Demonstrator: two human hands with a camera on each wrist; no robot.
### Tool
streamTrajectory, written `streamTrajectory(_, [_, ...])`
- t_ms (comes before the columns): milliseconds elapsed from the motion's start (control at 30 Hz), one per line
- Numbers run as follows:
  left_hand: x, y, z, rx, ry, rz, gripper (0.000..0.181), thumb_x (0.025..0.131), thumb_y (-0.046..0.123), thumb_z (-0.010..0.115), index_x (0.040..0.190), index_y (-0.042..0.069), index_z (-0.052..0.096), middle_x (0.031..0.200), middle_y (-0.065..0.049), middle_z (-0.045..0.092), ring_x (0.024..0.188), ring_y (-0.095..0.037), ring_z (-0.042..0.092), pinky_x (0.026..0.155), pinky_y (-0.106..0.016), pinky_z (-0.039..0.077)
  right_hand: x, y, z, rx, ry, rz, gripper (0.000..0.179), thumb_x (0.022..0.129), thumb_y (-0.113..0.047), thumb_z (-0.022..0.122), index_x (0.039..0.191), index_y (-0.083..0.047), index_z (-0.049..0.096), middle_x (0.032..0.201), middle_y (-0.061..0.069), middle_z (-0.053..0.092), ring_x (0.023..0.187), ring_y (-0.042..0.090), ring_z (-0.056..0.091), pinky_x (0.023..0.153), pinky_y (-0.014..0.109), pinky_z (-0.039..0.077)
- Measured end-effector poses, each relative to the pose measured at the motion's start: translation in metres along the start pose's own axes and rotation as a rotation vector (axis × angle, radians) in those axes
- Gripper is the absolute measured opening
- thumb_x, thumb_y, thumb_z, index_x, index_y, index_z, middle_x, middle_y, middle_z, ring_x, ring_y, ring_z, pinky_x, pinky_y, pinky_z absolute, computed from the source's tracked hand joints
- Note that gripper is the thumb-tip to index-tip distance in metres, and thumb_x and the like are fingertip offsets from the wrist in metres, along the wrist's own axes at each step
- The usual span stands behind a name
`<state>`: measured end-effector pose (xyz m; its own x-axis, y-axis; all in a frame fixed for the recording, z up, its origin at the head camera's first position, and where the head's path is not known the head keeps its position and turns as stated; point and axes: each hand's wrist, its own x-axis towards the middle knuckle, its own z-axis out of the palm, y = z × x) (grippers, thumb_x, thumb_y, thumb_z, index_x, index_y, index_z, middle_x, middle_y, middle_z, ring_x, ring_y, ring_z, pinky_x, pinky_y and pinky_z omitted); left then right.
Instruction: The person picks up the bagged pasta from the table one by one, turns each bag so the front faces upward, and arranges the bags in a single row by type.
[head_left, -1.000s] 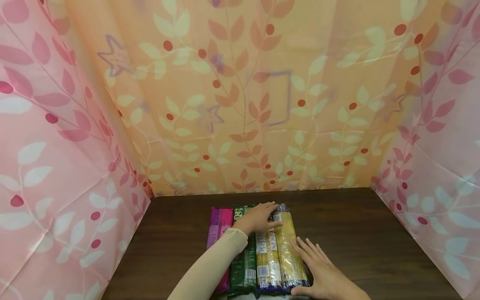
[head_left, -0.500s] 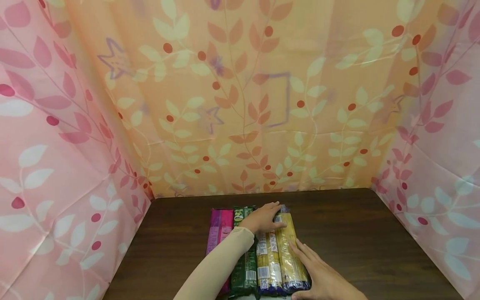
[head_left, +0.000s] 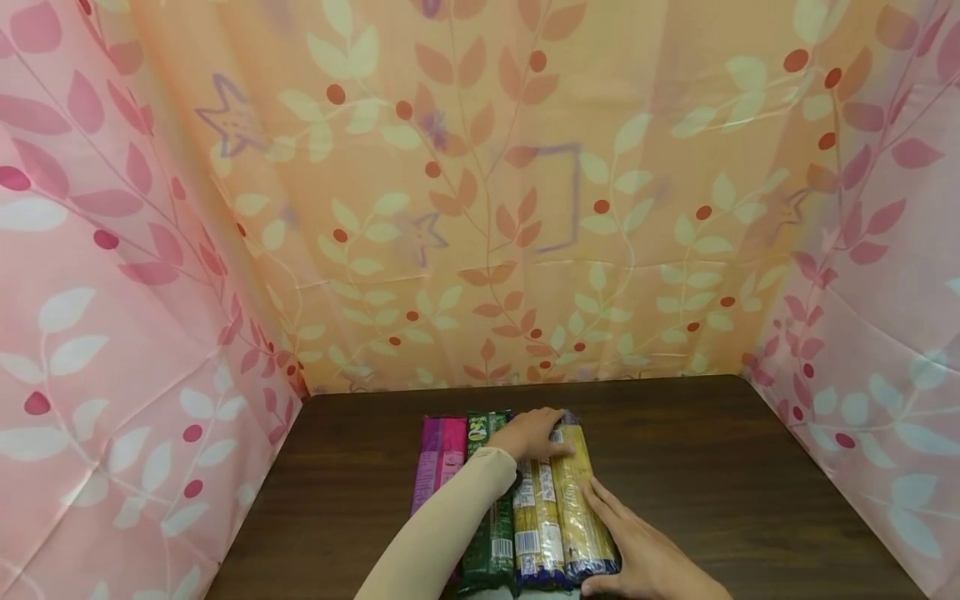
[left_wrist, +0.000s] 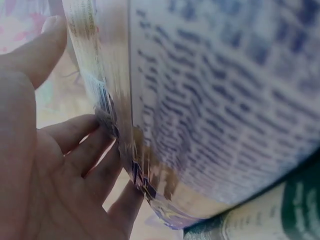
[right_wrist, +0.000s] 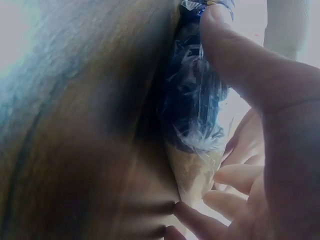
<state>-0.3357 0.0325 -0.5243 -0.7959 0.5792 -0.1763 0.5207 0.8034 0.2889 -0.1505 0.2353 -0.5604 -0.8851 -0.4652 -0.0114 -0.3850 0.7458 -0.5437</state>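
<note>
Side by side on the table lie a pink pack [head_left: 438, 458], a green pack [head_left: 493, 533] and two clear packs of spaghetti with blue ends, one in the middle [head_left: 538, 525] and one at the right [head_left: 587, 525]. Over the far ends of the spaghetti packs reaches my left hand [head_left: 534, 433]; in the left wrist view its straight fingers [left_wrist: 95, 162] touch a pack's end, thumb apart. My right hand [head_left: 637, 546] lies along the right spaghetti pack's outer side. In the right wrist view its thumb [right_wrist: 235, 55] rests at the blue end and its fingertips touch the side.
A dark wood table [head_left: 337, 483] bears the packs. Something whitish [head_left: 551, 594] shows at their near ends. A patterned orange curtain [head_left: 480, 208] stands behind, with pink curtains [head_left: 97, 375] at both sides.
My left hand has shifted slightly right across the far ends of the spaghetti packs. The right hand's fingers have drawn closer together against the outer pack. The packs have hardly moved.
</note>
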Motion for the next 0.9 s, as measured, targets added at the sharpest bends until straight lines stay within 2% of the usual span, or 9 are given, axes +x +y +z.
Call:
streamTrajectory(233, [0.0047,0.0057,-0.0019,0.054,-0.01,-0.036,0.086,0.097,0.066,0.069,0.166,0.022,0.043,0.167,0.001,0.047,0.153,-0.022,0.044,0.125,-0.044,0.036,0.0018,0.001,0.0028,0.055,-0.012,0.093,0.135,0.079,-0.074,0.083,0.172,-0.002,0.015,0.177,0.027,0.01,0.14,0.05,0.054,0.087,0.052,0.059])
streamTrajectory(433, [0.008,0.0055,-0.0007,0.04,-0.01,-0.039,0.088,0.096,0.065,0.071,0.167,0.021,0.042,0.166,-0.001,0.048,0.154,-0.023,0.043,0.126,-0.044,0.034,0.0023,-0.0014,0.0028,0.093,-0.015,0.191,0.137,0.075,-0.069,0.09,0.168,0.006,0.022,0.174,0.03,0.014,0.142,0.056,0.047,0.09,0.061,0.057])
streamTrajectory(700, [0.0063,0.0041,-0.002,-0.042,-0.03,-0.053,0.088,0.096,0.063,0.073,0.167,0.021,0.041,0.166,-0.001,0.047,0.155,-0.023,0.041,0.126,-0.045,0.034,0.0039,-0.0003,0.0031,0.13,-0.027,0.223,0.136,0.073,-0.065,0.093,0.164,0.011,0.027,0.172,0.035,0.016,0.146,0.058,0.04,0.095,0.065,0.054])
streamTrajectory(900, [0.0034,0.0034,-0.0056,-0.08,-0.041,-0.064,0.087,0.096,0.063,0.073,0.166,0.021,0.043,0.166,-0.002,0.048,0.155,-0.024,0.041,0.126,-0.045,0.034,0.0044,0.0,0.004,0.148,-0.009,0.188,0.132,0.073,-0.064,0.094,0.162,0.012,0.031,0.17,0.036,0.019,0.145,0.06,0.04,0.096,0.067,0.052])
